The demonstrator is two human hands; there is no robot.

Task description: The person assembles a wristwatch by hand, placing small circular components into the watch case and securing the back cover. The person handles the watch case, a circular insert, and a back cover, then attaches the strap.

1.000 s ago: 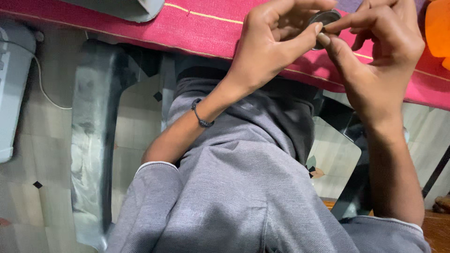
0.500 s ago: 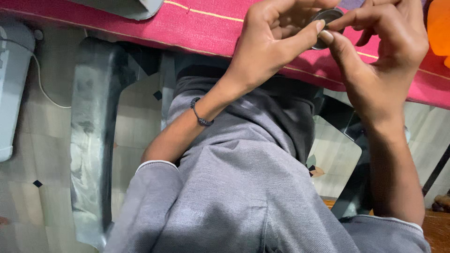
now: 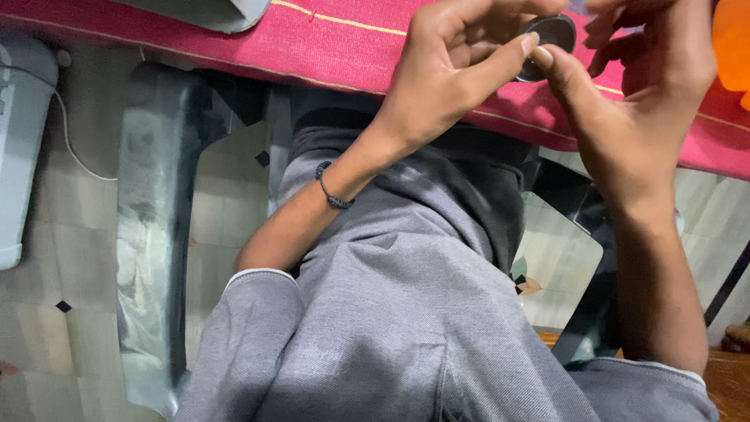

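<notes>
— What lies under the hands?

— A surface (image 3: pixel 328 39) draped in pink-red cloth runs along the far side, with pale tiled floor (image 3: pixel 86 234) near left.

— And the thing held?

— A small dark round disc (image 3: pixel 547 43), far right, is pinched between the left hand (image 3: pixel 461 70) and the right hand (image 3: pixel 633 101), thumbs meeting at its near edge. Its flat face seems tilted toward the camera; being round, it shows no long axis.

— Anything else?

— A dark bracelet (image 3: pixel 334 187) circles the left wrist.
</notes>
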